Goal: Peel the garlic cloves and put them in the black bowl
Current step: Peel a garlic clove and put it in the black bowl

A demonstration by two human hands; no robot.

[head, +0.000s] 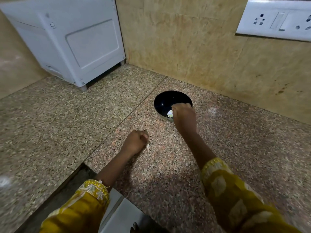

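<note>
One white clove [170,113] low inside the bowl [165,100], against its near wall, right at the fingertips of the right hand [184,119]. Black bowl, upright on the counter [67,125], close to the right-side wall [193,47] and a little out from the corner. Right hand reaching in over the near right rim, back of the hand up, fingers curled down into the bowl. Impossible to tell whether pinching the clove or merely beside it, the contact hidden under the knuckles.

Left hand [135,141] nearer and to the left of the bowl, well apart from it, low at the counter. Fingers closed tight around pale strips of peel [148,146] sticking out on the thumb side; too blurred for finer detail. Both forearms bare up to yellow embroidered sleeves [90,197] at the bottom of the view.

Speckled granite counter, with a seam line running diagonally past the bowl's left side. Far back on the left, a white boxy appliance [70,44] on short feet, tucked into the corner. High on the right wall, a white socket plate [276,19]. At the near edge, a cut-out in the counter with a white surface [122,214] below.
</note>
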